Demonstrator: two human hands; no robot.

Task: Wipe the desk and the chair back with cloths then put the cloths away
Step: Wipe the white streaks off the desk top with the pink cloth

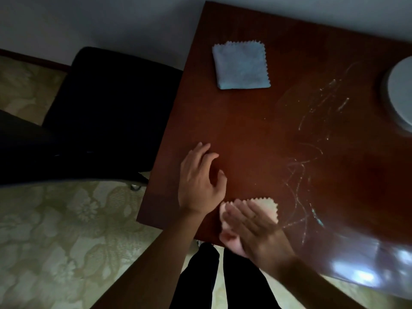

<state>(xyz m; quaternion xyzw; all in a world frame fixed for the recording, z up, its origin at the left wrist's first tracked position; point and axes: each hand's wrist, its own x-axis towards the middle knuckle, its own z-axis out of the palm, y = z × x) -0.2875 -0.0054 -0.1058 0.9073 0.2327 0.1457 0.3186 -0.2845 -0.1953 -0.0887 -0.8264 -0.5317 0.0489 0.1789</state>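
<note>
the right hand (249, 226) lies flat on a pale cloth (268, 208) at the near edge of the desk (256, 134), fingers extended and pressed together, palm bearing down on the fabric; nothing is pinched, the cloth is only trapped between palm and wood. the zigzag border of the cloth shows just beyond the fingertips and to their outer side. the left hand (200, 181) rests just beside the right, on the thumb side of it, fingers loosely spread and curled over the bare desk surface, holding nothing. a second, blue cloth (242, 65) lies folded and untouched well beyond both hands, toward the far corner of the desk. pale streaks (312, 152) mark the wood to the outer side of the pressing hand and reach up toward a round grey object (401, 92) at the desk's far right. the dark chair (111, 112) stands past the left hand, off the desk's left edge. the step in hand appears to be wiping the desk. to do it well, the palm should keep even pressure across the whole cloth so that it does not bunch under the fingers, and strokes should overlap, working outward from the pressing hand into the streaked zone. the free hand is best kept clear of the wiping path. the grey object calls for a detour around its base.
</note>
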